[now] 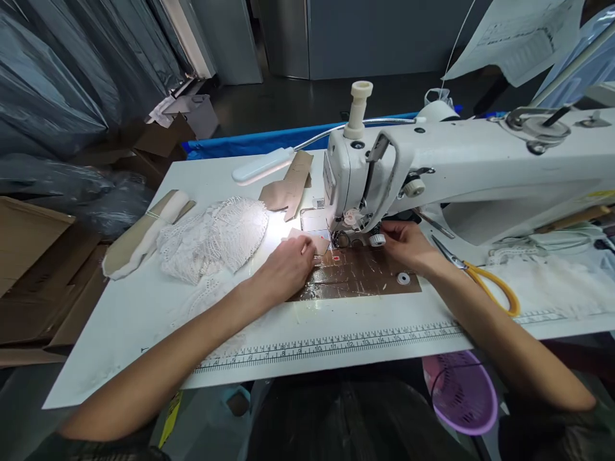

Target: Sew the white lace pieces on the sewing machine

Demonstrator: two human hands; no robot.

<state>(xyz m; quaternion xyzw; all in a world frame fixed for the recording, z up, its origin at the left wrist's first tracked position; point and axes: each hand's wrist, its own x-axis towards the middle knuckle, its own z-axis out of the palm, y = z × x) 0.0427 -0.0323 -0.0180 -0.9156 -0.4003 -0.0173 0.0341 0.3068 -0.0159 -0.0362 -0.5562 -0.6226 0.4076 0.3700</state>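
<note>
A white sewing machine (pixel 413 153) stands on the table, its needle area lit by a lamp. My left hand (pixel 291 266) is left of the needle, fingers curled and closed on a small flat beige piece (pixel 321 244). My right hand (pixel 408 246) reaches to the right side of the machine's head, close to the presser foot. Its fingers look pinched together; their tips are partly behind the machine parts, so what they hold is hidden. Under both hands lies a shiny brown sheet (pixel 360 275) with a white bobbin-like disc (pixel 403 278) on it.
White lace (pixel 216 237) is heaped at the left, beside a tied beige-and-white bundle (pixel 144 234). Brown pattern pieces (pixel 291 186) lie behind the needle, near a white lamp (pixel 263 166). Yellow-handled scissors (pixel 494 288) lie right. A purple basket (pixel 464 397) stands below the ruler-marked edge.
</note>
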